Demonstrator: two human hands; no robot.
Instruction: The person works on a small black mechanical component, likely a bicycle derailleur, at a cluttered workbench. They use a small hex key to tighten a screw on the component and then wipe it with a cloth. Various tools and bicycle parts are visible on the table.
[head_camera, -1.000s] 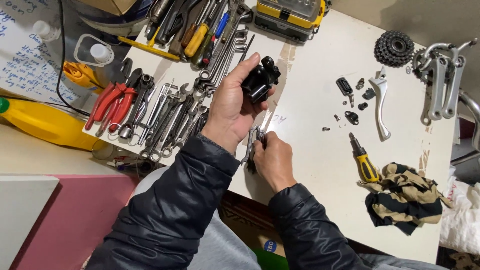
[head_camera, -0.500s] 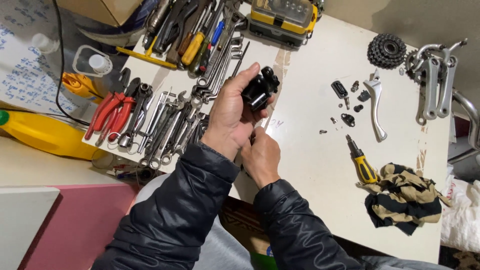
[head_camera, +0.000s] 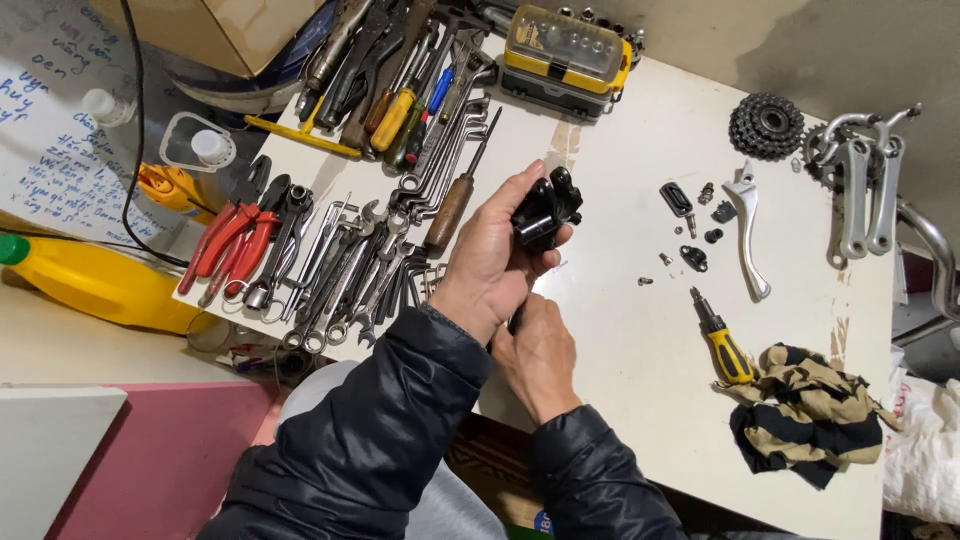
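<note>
The left hand (head_camera: 497, 258) grips a black brake-lever body (head_camera: 545, 210) above the white table (head_camera: 620, 340). The right hand (head_camera: 538, 355), just below it, is closed; its contents cannot be determined. Wrenches (head_camera: 345, 275) lie left.

Black part (head_camera: 545, 208) in left hand (head_camera: 495, 262): glossy, looks plastic. Wrenches (head_camera: 345, 270): bare metal, dull shine. Lever (head_camera: 747, 230) & cogs (head_camera: 767, 125): metal. Rag (head_camera: 805, 412): soft cloth. Table (head_camera: 640, 350): smooth matt white, stained. Jacket sleeves (head_camera: 380, 450): slick synthetic w/ sheen.
</note>
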